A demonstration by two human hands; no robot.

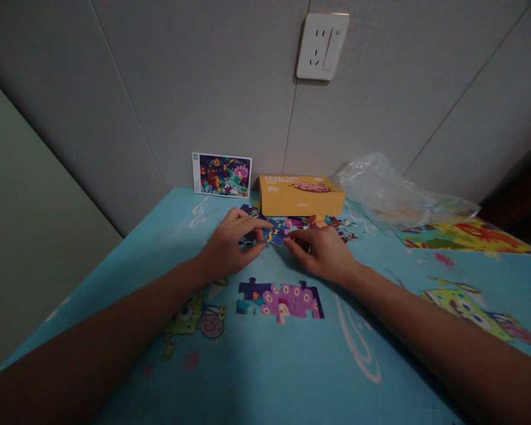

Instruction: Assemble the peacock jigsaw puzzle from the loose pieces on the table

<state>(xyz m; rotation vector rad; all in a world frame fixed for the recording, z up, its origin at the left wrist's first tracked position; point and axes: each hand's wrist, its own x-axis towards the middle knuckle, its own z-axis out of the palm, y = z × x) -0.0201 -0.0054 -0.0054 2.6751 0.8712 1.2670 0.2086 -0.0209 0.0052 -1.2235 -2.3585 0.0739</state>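
Note:
My left hand (238, 242) is at the near edge of a pile of loose puzzle pieces (298, 222). Its curved fingers and thumb meet the left side of a dark blue puzzle piece (274, 234) with yellow marks. From the other side, my right hand (321, 251) pinches at the right edge of the same piece; the exact contact is small and dim. Closer to me, several joined pieces form a strip (287, 302) showing a pink peacock, lying flat on the blue cloth (265, 360).
Behind the pile stands a yellow puzzle box (301, 198). A picture card (223, 175) leans on the wall to its left. At right, a clear plastic bag (389, 189) touches a yellow and red picture sheet (473, 236). A socket (323, 47) is on the wall.

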